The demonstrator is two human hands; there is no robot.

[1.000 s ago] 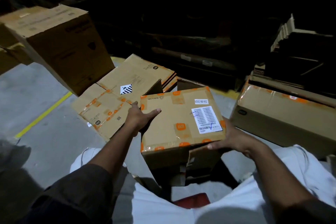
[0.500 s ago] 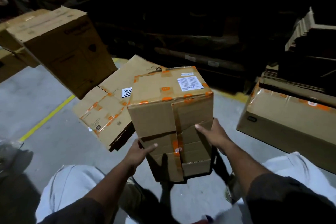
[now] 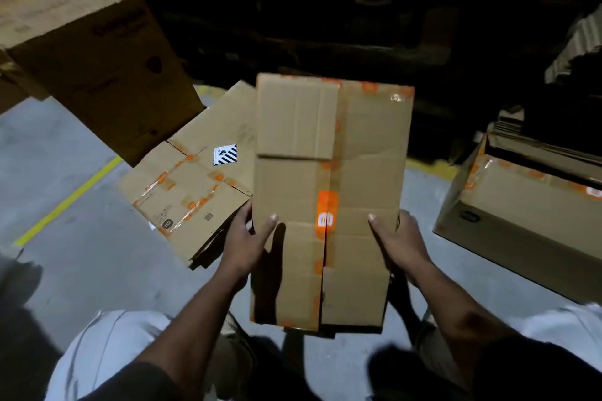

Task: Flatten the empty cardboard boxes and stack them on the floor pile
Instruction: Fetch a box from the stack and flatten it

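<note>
— Box? Flattened cardboard box (image 3: 329, 179), held up in the middle, above the floor (image 3: 81, 257).
— Hands? Left hand (image 3: 249, 238) gripping the left edge, thumb on the face; right hand (image 3: 395, 239) gripping the right edge likewise.
— Pile? Floor pile (image 3: 195, 192) of flat boxes, left and farther off, beside a yellow line (image 3: 70, 200).
— Elsewhere? Big box (image 3: 521, 215) at right.

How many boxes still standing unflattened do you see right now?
2: a big box upper left, behind the floor pile, and a taped box at right. More may hide in the dark background. The box in both hands looks already flat.
</note>
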